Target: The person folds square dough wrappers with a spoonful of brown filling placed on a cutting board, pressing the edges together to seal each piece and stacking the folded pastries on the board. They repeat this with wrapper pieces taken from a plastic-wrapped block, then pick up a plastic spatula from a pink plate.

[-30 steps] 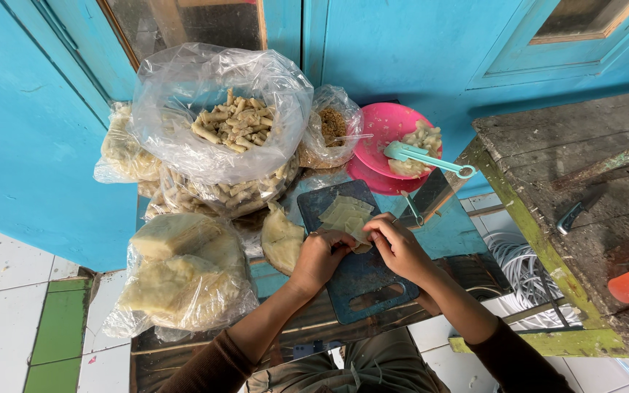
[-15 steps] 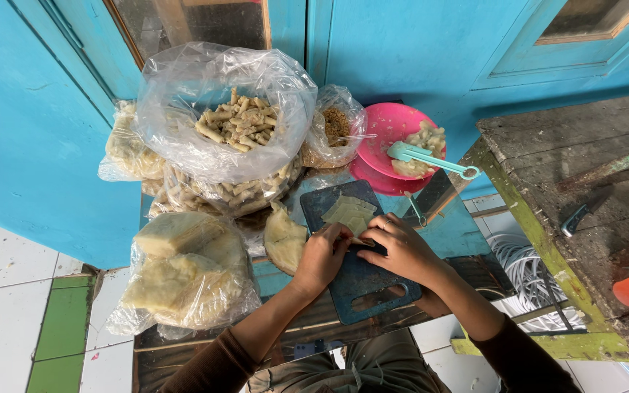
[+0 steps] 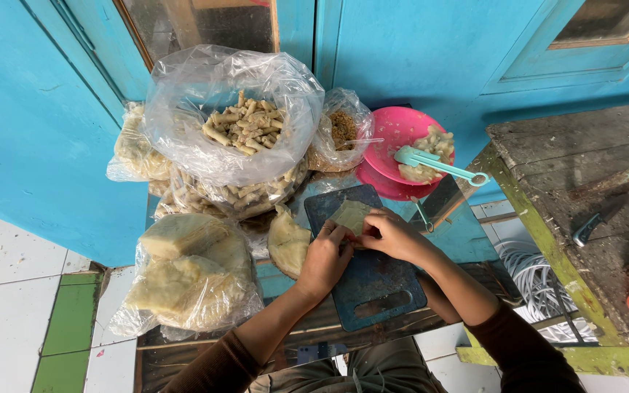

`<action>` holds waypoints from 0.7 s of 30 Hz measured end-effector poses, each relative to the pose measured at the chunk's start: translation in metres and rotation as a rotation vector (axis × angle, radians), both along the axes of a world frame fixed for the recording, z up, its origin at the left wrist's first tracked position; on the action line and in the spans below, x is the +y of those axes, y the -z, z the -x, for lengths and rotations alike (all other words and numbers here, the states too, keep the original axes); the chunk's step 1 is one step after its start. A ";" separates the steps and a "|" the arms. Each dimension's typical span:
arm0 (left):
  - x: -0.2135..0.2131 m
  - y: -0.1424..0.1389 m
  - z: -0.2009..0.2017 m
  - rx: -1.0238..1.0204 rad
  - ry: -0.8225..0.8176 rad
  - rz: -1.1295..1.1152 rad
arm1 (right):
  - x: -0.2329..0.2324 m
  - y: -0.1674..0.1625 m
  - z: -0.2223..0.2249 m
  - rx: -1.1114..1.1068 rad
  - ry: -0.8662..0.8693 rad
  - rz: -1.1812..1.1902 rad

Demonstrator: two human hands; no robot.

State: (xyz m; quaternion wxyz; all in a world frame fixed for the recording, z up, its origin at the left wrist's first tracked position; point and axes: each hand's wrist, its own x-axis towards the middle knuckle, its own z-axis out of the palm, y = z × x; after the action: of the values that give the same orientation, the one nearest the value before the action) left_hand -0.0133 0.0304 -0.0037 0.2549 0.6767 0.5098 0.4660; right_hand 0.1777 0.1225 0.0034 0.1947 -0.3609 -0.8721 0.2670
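Head view, looking down on a small work surface against a blue wall.

Both hands meet over a dark blue cutting board (image 3: 373,280). A pale, flat wrapper sheet (image 3: 349,215) lies on the far part of the board, one corner pointing away from the person. The left hand (image 3: 325,258) sits at the sheet's near left edge, fingers curled in and touching it. The right hand (image 3: 394,236) sits at the near right edge, fingers bent down onto the sheet. Both hands are narrowed, fingertips pinched on the near side of the sheet; whether anything lies under the fingers cannot be told. The two hands touch each other at the thumbs. The sheet shows only beyond the fingertips; its near part is hidden by the hands.

Just left of the board: a stack of pale round wrappers (image 3: 287,240), partly in plastic. Further left: a clear bag of pale dough-like blocks (image 3: 187,273). Behind the board: a large clear bag of small rolled pieces (image 3: 245,127), open at the top. Right of it, a smaller bag of brown crumbs (image 3: 342,131). Then a pink bowl (image 3: 391,131) with pale filling and a light green spoon (image 3: 434,164) resting across it.

To the right, apart from the board: a worn wooden bench (image 3: 584,182).
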 end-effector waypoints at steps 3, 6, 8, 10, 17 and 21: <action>0.002 0.005 0.000 0.034 -0.006 -0.081 | 0.005 0.006 -0.005 0.088 0.075 0.161; 0.002 0.007 0.001 0.032 0.027 0.015 | 0.004 0.006 -0.011 -0.050 0.155 0.216; 0.002 0.008 0.001 0.071 0.031 -0.014 | 0.002 0.001 -0.015 0.034 0.041 0.127; 0.002 0.009 0.001 0.098 0.018 -0.034 | 0.001 -0.005 -0.017 0.053 -0.029 0.059; 0.007 0.018 -0.001 0.121 -0.024 -0.065 | -0.013 -0.014 -0.020 0.054 -0.047 -0.083; 0.012 0.025 -0.006 0.275 -0.110 -0.043 | -0.007 0.000 -0.018 0.066 -0.011 -0.147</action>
State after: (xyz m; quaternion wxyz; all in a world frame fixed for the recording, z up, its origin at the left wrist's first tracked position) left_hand -0.0074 0.0422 -0.0288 0.1420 0.7106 0.5661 0.3930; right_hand 0.1955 0.1150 0.0038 0.2477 -0.3319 -0.8844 0.2152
